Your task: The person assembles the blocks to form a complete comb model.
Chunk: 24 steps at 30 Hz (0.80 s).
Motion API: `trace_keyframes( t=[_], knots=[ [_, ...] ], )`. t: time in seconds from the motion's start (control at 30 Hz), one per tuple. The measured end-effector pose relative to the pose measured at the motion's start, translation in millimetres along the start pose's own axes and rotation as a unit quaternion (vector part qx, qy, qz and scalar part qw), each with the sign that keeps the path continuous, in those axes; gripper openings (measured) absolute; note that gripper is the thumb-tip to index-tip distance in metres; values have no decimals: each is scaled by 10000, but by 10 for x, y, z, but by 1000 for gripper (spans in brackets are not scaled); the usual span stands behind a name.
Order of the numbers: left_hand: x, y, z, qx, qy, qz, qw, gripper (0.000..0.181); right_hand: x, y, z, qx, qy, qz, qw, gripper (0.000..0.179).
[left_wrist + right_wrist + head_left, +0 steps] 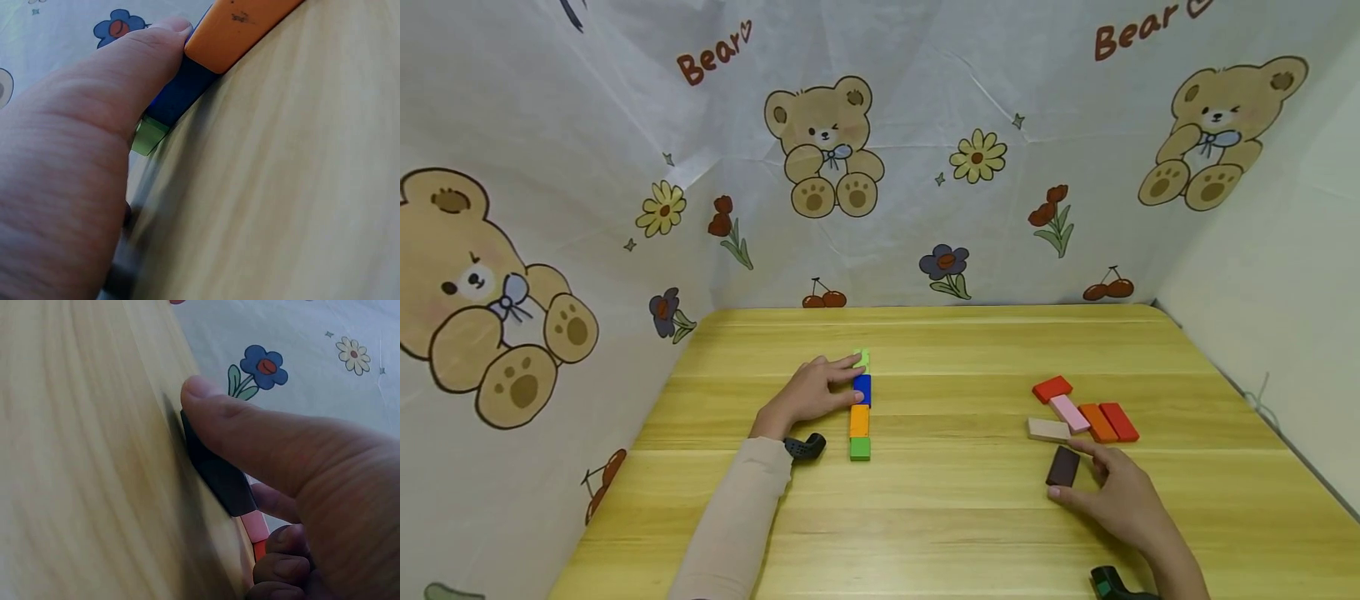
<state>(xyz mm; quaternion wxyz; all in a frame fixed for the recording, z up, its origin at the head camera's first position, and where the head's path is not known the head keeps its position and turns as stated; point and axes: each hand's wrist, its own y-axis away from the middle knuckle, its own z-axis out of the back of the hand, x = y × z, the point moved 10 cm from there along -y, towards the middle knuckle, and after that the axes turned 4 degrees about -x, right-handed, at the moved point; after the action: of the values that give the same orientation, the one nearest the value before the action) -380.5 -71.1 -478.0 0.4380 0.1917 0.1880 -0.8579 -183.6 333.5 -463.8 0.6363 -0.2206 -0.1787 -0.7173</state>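
Note:
A row of small blocks runs away from me on the table: a green block (pixel 860 449) nearest, then an orange block (pixel 859 421), a blue block (pixel 862 388) and a light green block (pixel 864 360) at the far end. My left hand (pixel 808 390) rests on the row from the left, thumb at the blue block and fingertips over the light green one. To the right, my right hand (pixel 1116 492) pinches a dark brown block (pixel 1063 467) end to end between thumb and index finger. In the right wrist view the dark block (pixel 222 478) lies under the thumb.
Beyond the right hand lie a beige block (pixel 1048 430), a pink block (pixel 1069 413), a red block (pixel 1052 389), an orange-red block (pixel 1098 423) and another red block (pixel 1119 422). Bear-printed cloth (pixel 910 167) rises behind the wooden table (pixel 955 483).

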Motion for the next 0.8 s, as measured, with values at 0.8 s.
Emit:
trace_keyframes(
  t=[0.8],
  knots=[
    [-56,10,23,-44,61,-67,9999,63,-26,5,22,-32,132,-82,9999,90]
  ],
)
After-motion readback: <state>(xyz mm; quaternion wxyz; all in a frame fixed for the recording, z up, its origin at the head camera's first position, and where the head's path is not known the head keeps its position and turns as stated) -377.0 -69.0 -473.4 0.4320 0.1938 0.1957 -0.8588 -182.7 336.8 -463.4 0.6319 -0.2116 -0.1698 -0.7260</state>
